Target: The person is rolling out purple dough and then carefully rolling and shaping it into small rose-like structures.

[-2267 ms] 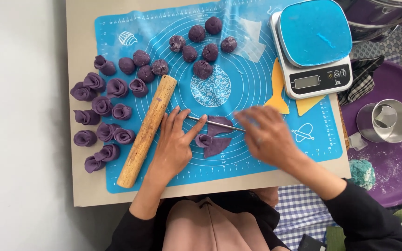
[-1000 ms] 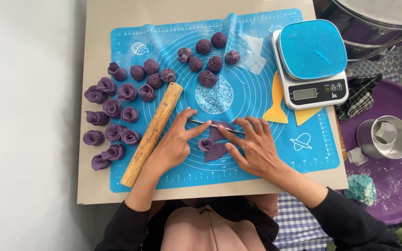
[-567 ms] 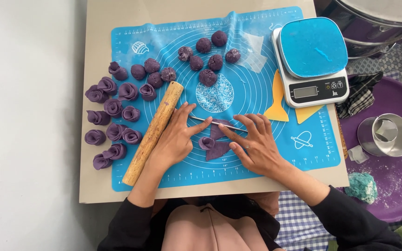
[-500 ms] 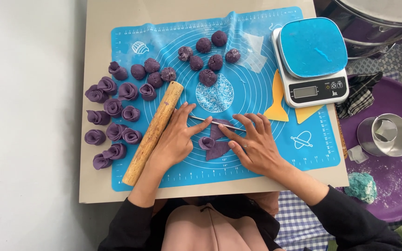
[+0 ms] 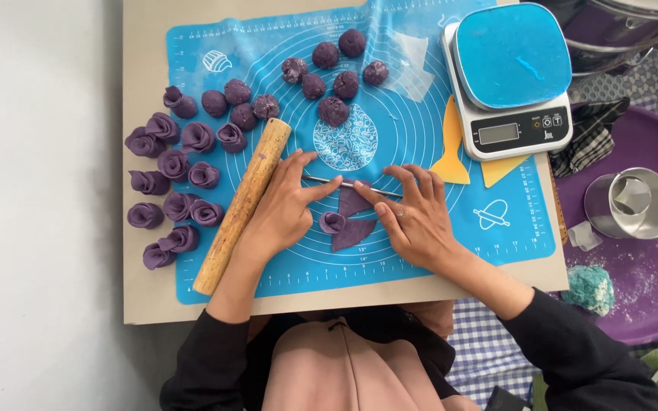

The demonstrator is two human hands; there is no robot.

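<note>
Lying across the middle of the blue silicone mat (image 5: 283, 259), a thin metal rod (image 5: 348, 183) is pinched at one end by the left hand (image 5: 282, 213) and pressed down by the fingertips of the right hand (image 5: 414, 217). Flat purple dough pieces (image 5: 353, 217) are seen just under the rod, between both hands, with a small rolled piece (image 5: 332, 222) touching them. A wooden rolling pin (image 5: 243, 205) is laid diagonally beside the left hand. Shaped dough rolls (image 5: 180, 186) are grouped at the mat's left edge, dough balls (image 5: 333, 72) near its top. A kitchen scale (image 5: 508, 80) is placed on the desk (image 5: 146, 304), well apart.
</note>
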